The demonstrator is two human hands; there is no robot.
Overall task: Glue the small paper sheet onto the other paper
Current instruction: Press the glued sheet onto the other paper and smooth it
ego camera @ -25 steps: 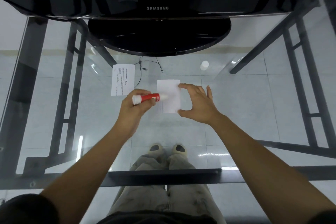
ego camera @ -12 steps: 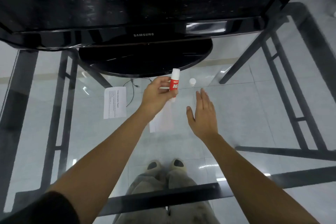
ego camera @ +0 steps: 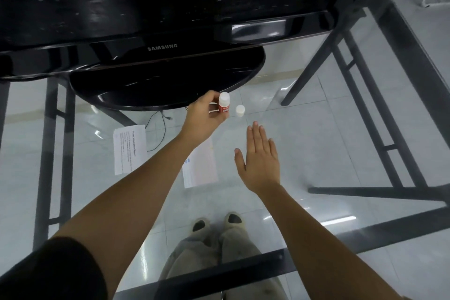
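I see left hand (ego camera: 203, 114) gripping glue (ego camera: 224, 103) beside cap (ego camera: 240, 110) | right hand (ego camera: 259, 161) flat, fingers spread | paper (ego camera: 202, 165) on tabletop (ego camera: 316, 129)

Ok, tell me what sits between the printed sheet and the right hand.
Head view: the left forearm crosses there, then the small paper sheet flat on the glass table, left of the right hand.

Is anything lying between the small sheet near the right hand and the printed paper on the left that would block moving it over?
Nothing on the glass lies between the small sheet and the printed paper. Only the left forearm crosses above that gap, as the left hand holds the glue stick.
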